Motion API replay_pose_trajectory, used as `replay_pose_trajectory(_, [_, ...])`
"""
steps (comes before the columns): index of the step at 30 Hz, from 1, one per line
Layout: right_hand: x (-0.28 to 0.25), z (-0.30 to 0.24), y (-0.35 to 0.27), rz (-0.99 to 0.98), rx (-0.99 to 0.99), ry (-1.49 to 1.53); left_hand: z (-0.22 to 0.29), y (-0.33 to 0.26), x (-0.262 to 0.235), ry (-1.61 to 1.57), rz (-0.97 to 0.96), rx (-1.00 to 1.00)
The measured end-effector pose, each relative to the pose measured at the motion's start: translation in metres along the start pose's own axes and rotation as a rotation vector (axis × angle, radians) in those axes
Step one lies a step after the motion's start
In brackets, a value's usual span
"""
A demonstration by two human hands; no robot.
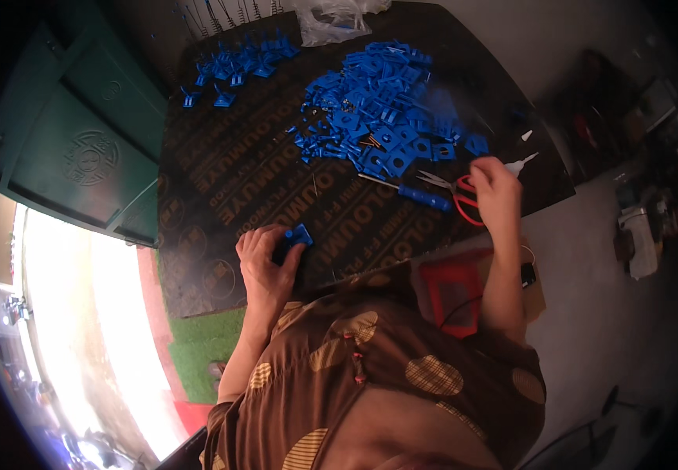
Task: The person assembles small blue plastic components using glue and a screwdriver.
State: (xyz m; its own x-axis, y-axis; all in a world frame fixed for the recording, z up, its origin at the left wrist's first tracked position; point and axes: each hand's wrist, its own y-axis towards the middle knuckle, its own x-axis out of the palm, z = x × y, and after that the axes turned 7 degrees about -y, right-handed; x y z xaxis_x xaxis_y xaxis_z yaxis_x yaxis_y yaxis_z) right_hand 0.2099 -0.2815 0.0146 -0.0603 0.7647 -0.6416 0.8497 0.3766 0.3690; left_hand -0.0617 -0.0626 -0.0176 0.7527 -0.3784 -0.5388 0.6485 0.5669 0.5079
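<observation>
My left hand (265,258) is closed round a blue plastic piece (300,234) close to the table's near edge. On the right, my right hand (497,188) has its fingers curled, and what they hold, if anything, is hidden. A white pointed nozzle (523,164) sticks out past that hand; its body cannot be seen. Beside the curled fingers lie scissors with red handles (466,210). Just left of them is a screwdriver with a blue handle (425,197).
A large heap of blue plastic parts (390,102) covers the table's far middle. Blue pieces with upright stems (237,63) stand at far left, near several coil springs (215,22). A clear plastic bag (331,19) lies at the back. A small white cap (527,135) sits at right. A red crate (452,290) is below the table edge.
</observation>
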Motion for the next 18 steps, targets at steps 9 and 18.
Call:
replay_pose_trajectory(9, [0.042,-0.018,0.043,-0.323,-0.046,-0.509,-0.001,-0.003,-0.002,0.003,0.011,0.026])
replay_pose_trajectory(18, [0.063,-0.003,0.052,-0.284,-0.065,-0.6,0.0,-0.002,-0.002,-0.029,0.011,0.031])
